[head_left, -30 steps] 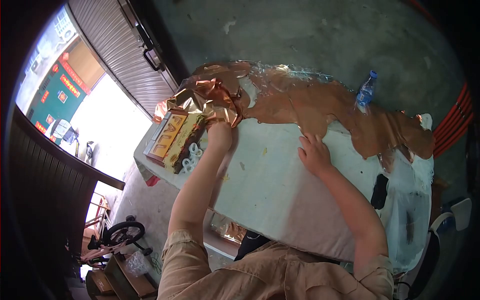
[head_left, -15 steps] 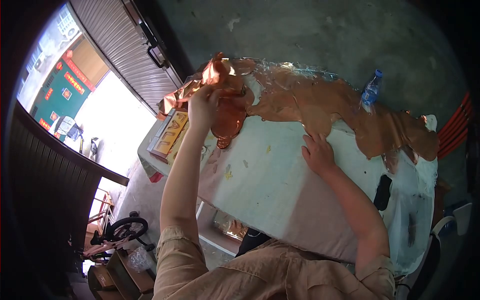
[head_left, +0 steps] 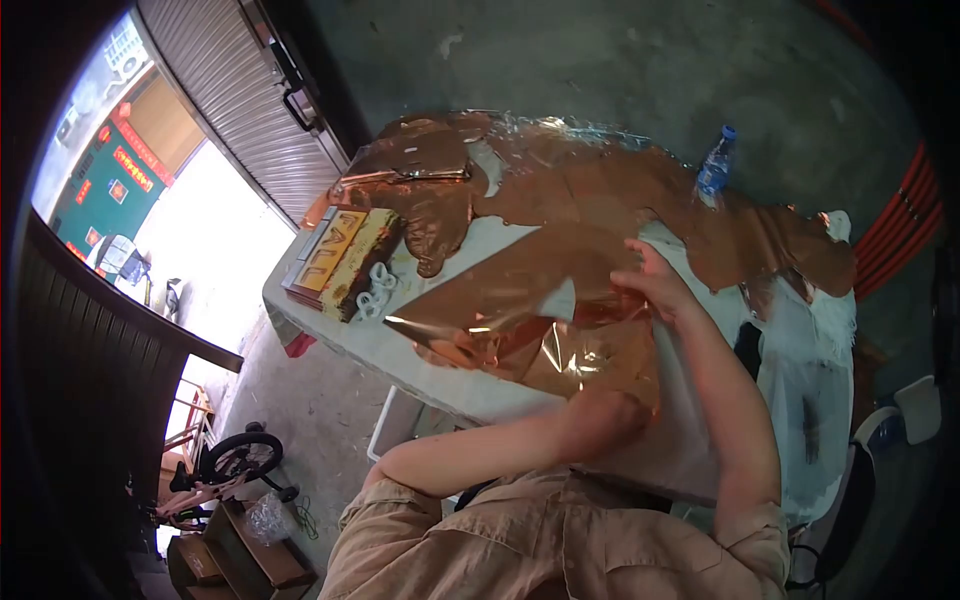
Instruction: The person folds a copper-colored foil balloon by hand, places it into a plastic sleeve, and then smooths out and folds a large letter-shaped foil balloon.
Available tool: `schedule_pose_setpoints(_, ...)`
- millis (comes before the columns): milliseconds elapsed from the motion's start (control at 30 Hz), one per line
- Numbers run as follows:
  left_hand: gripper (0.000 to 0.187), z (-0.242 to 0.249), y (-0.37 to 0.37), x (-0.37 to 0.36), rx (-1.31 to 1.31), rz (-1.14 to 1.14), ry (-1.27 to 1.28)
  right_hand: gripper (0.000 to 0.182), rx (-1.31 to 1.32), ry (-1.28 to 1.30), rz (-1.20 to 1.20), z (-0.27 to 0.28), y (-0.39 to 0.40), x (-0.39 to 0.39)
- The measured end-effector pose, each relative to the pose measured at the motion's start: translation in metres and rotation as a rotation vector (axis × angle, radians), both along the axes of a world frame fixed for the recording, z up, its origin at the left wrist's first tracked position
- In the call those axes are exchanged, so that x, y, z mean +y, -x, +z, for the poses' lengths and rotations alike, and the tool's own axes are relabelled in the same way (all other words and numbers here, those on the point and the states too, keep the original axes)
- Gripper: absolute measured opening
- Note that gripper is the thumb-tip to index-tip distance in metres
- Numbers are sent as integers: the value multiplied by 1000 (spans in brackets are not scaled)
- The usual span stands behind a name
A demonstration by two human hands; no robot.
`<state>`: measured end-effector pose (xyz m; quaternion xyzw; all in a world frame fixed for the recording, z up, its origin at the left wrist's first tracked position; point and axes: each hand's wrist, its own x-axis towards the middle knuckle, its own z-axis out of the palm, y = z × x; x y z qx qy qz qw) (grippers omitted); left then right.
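A loose sheet of shiny copper-coloured film (head_left: 575, 355) lies bent and creased across the near middle of the table. My left hand (head_left: 605, 420) is blurred at the sheet's near edge, close to my body, and appears closed on it; its fingers are mostly hidden. My right hand (head_left: 655, 280) rests at the sheet's right side, fingers apart and touching the film. Beyond both hands, a wide layer of copper-coloured film pieces (head_left: 590, 190) with rounded outlines covers the far part of the table. A folded stack of the same film (head_left: 415, 155) sits at the far left.
A box lettered "FALL" (head_left: 340, 255) and white looped ties (head_left: 377, 290) are on the table's left end. A blue-capped water bottle (head_left: 716, 165) stands at the far right. Clear plastic (head_left: 805, 400) drapes the right end. A bicycle (head_left: 240, 455) and cardboard box (head_left: 245, 550) stand lower left.
My left hand has moved from the far-left film toward my body, with a film sheet now spread across the near table. My right hand has shifted slightly right. The box and ties are uncovered.
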<state>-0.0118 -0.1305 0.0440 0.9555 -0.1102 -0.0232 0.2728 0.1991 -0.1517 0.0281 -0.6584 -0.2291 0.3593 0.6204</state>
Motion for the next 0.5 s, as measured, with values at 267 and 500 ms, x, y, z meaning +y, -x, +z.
schedule_pose_setpoints(267, 36, 27, 30, 48, -164, 193, 161, 67, -962, 406, 40, -14, -14, -49)
schedule_pose_setpoints(500, 48, -21, 66, 88, -202, 594, -545, 35, -1418, 320, 6, -23, 10, -41)
